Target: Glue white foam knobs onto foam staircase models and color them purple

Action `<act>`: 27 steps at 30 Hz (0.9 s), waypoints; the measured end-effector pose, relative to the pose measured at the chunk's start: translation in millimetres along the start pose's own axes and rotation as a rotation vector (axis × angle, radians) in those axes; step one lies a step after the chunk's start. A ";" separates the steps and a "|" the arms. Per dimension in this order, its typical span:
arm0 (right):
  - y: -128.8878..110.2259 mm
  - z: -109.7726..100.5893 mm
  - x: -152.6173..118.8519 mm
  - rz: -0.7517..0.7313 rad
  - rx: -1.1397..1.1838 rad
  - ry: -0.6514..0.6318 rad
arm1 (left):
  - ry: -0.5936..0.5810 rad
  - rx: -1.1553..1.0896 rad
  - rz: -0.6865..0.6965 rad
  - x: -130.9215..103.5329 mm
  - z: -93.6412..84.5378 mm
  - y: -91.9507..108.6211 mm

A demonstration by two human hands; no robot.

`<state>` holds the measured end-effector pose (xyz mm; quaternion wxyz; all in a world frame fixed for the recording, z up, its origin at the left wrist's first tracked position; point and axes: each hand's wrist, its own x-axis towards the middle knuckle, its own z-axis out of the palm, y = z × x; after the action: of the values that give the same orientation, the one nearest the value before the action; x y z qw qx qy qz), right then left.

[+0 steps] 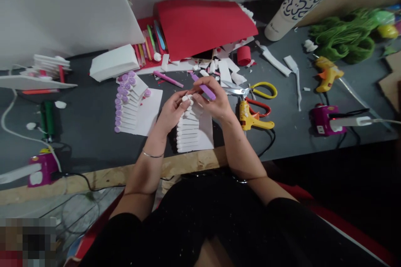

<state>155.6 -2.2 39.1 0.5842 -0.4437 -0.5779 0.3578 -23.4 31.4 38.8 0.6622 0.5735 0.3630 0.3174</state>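
Note:
My right hand [216, 99] is closed around a purple strip [207, 91], its fingers bent near the white rolled pieces. Beside it, my left hand [173, 110] pinches a small white piece [185, 99] between thumb and fingers. Just below both hands, a row of white-tipped pieces [188, 133] lies on white paper [206, 133]. Left of my left hand, similar pieces with purple tips [120, 104] lie fanned out on another white sheet [153, 110]. A pink-purple strip [169, 79] rests on the table above my left hand.
Scissors with yellow handles [265, 90], red-handled scissors [265, 109] and a yellow glue gun [250, 119] lie right of my right hand. Behind are a red sheet [203, 25] and white scraps [224, 71]. A white bottle [291, 8], another glue gun [327, 75] and green yarn [347, 37] are farther right.

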 end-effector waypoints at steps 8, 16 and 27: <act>2.9 2.7 0.1 0.078 0.054 0.027 | -0.035 0.032 0.033 -1.4 1.5 3.2; 2.2 1.1 3.9 0.080 0.025 0.018 | -0.001 0.046 0.024 -0.5 5.5 5.0; 1.4 -6.4 1.7 0.123 0.028 -0.013 | -0.034 0.080 0.030 -1.2 3.2 1.4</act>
<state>162.2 -0.8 38.8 0.5634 -0.4676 -0.5484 0.4040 -21.4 29.0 40.5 0.6398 0.6104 0.3555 0.3029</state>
